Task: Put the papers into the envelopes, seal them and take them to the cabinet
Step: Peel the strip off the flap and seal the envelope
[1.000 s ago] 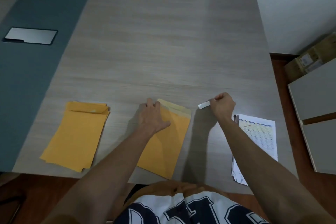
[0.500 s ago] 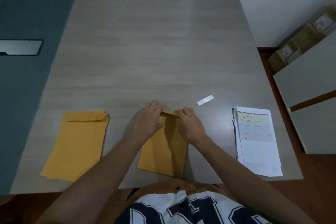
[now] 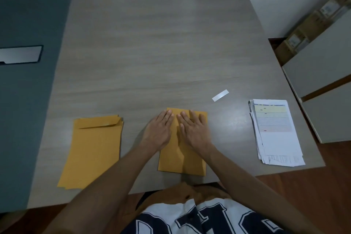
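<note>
A yellow-brown envelope [image 3: 182, 159] lies flat near the table's front edge, its flap folded down. My left hand [image 3: 159, 131] and my right hand [image 3: 193, 129] rest flat on its upper part, palms down, fingers spread, side by side. A stack of the same envelopes [image 3: 93, 150] lies to the left, the top one with its flap folded. To the right lies a pile of printed papers [image 3: 275, 133]. A small white peel-off strip [image 3: 220, 95] lies loose on the table beyond my right hand.
The wooden table [image 3: 152, 43] stretches far ahead. Its left side is a grey-blue panel with a metal cable hatch [image 3: 20, 54]. Right of the table stand a white cabinet [image 3: 322, 74] and cardboard boxes [image 3: 311, 30] on the floor.
My right hand dropped the white strip on the table and came to the envelope. Both hands folded the flap down and now lie flat on it.
</note>
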`<state>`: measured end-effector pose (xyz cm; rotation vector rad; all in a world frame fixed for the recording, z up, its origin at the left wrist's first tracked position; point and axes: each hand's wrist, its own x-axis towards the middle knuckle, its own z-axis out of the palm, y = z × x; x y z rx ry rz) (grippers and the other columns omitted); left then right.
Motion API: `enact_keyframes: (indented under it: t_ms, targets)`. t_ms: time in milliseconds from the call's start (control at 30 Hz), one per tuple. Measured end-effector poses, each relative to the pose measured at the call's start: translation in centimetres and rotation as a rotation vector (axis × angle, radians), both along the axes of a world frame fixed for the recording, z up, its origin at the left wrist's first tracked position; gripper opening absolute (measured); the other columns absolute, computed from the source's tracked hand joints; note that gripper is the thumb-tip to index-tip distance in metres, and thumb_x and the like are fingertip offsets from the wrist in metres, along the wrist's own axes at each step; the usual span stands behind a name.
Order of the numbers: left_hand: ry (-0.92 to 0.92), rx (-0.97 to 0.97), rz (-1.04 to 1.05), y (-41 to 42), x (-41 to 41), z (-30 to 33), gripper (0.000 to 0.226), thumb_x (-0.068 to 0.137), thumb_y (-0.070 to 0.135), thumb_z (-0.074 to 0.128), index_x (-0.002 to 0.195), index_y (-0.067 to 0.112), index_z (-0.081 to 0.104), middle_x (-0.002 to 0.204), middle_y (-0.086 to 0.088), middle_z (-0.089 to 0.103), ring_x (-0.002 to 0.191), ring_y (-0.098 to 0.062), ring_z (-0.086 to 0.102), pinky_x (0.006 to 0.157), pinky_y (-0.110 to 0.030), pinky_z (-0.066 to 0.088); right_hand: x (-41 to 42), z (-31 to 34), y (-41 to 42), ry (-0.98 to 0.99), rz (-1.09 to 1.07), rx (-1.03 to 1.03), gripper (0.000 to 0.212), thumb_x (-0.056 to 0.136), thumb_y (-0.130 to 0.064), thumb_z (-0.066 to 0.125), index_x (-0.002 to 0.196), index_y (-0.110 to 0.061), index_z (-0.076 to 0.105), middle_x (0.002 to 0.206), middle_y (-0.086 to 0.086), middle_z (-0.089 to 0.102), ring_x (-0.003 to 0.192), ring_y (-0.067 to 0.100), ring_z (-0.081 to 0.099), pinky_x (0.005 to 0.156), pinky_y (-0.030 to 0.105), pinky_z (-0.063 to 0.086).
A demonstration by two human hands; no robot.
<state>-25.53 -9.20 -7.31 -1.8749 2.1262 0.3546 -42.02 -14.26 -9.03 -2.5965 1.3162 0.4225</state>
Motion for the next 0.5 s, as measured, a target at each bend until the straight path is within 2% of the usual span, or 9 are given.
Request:
enact_keyframes:
  t_ms: [100, 167, 267, 367, 500]
  targets:
    - [-0.049, 0.012, -0.004, 0.0, -0.1, 0.4, 0.056, 0.107, 0.026, 0.015, 0.156, 0.007, -0.004, 0.165, -0.010, -0.008, 0.152, -0.023, -0.006, 0.124, -0.037, 0.002, -1.4, -0.7, -0.1, 0.015, 0.006, -0.022, 0.051, 0.106, -0.037, 0.012, 0.155, -0.026, 0.009, 0.162, -0.007, 0.015, 0.151, 0.022, 0.003, 0.121, 0.047, 0.001]
    - [-0.081, 0.033, -0.028, -0.3, 0.0, 0.8, 0.055, 0.107, 0.022, 0.014, 0.156, 0.007, -0.005, 0.165, -0.010, -0.008, 0.152, -0.023, -0.006, 0.124, -0.038, 0.002, -3.0, -1.0, -0.3, -0.007, 0.008, -0.041, 0.050, 0.106, -0.033, 0.013, 0.155, -0.023, 0.008, 0.162, -0.004, 0.016, 0.151, 0.018, 0.004, 0.122, 0.042, -0.001]
    - [-0.112, 0.066, -0.045, -0.5, 0.1, 1.3, 0.054, 0.107, 0.019, 0.012, 0.156, 0.007, -0.006, 0.165, -0.009, -0.009, 0.152, -0.022, -0.006, 0.123, -0.039, 0.002, -5.4, -1.0, -0.6, -0.043, -0.014, -0.055, 0.049, 0.107, -0.029, 0.015, 0.155, -0.019, 0.012, 0.161, -0.001, 0.020, 0.151, 0.016, 0.010, 0.122, 0.035, 0.000]
    - [-0.122, 0.092, -0.039, -0.3, -0.2, 1.4, 0.054, 0.106, 0.018, 0.010, 0.155, 0.006, -0.008, 0.165, -0.010, -0.011, 0.152, -0.023, -0.009, 0.123, -0.040, 0.001, -6.5, -0.9, -0.6, -0.060, -0.028, -0.049, 0.048, 0.107, -0.026, 0.017, 0.155, -0.016, 0.017, 0.161, 0.002, 0.021, 0.150, 0.018, 0.012, 0.122, 0.034, 0.001]
    - [-0.064, 0.121, 0.047, -0.6, -0.7, 1.8, 0.058, 0.104, 0.018, 0.021, 0.157, 0.008, -0.001, 0.166, -0.007, -0.005, 0.152, -0.022, -0.004, 0.123, -0.042, 0.001, -5.8, -0.5, -0.5, -0.144, -0.079, -0.044, 0.047, 0.107, -0.024, 0.023, 0.152, -0.012, 0.028, 0.157, 0.005, 0.031, 0.149, 0.021, 0.020, 0.123, 0.035, 0.005]
